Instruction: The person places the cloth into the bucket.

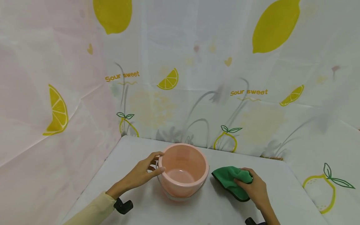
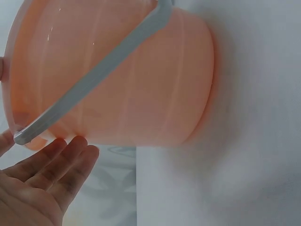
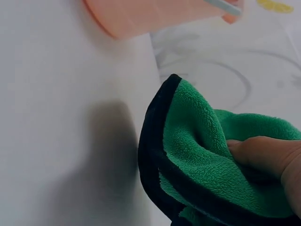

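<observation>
Steadying the bucket [image 1: 184,168], it seems — our left hand [image 1: 143,170] spread loosely, touching its near-left edge | right hand [image 1: 256,189] curled, gripping our cloth [image 1: 230,179] over the table [image 1: 208,209], right of the bucket — probably to keep it bunched.

The words "Sour sweet" [image 1: 249,92] in orange, twice on the lemon-patterned backdrop [image 1: 180,31]

Your cloth [image 1: 229,181]: green, black trim [image 3: 149,155]; your bucket [image 1: 180,186]: plain peach, grey handle [image 2: 94,79]; backdrop [image 1: 180,37]: white, yellow lemon print [image 1: 277,26].
</observation>
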The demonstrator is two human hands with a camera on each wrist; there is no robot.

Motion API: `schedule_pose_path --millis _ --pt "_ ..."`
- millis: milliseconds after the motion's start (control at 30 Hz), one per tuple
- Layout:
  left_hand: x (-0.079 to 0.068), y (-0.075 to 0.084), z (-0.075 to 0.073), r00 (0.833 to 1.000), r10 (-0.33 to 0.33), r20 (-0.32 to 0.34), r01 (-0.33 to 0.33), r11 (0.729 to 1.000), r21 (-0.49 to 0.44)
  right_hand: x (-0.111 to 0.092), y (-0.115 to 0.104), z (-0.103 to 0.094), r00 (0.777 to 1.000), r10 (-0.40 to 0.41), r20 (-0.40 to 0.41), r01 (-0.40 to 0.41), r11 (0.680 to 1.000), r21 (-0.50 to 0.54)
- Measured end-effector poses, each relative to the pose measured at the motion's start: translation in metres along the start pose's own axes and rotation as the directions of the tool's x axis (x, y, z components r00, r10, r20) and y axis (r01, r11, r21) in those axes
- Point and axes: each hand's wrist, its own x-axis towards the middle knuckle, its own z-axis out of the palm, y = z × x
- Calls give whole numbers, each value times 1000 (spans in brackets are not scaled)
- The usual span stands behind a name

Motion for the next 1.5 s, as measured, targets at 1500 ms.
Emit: schedule_pose_path --millis 1500 --pt "1 -6 0 1000 -1 27 2 1000 -27 -6 -73 -36 992 -96 -86 108 984 143"
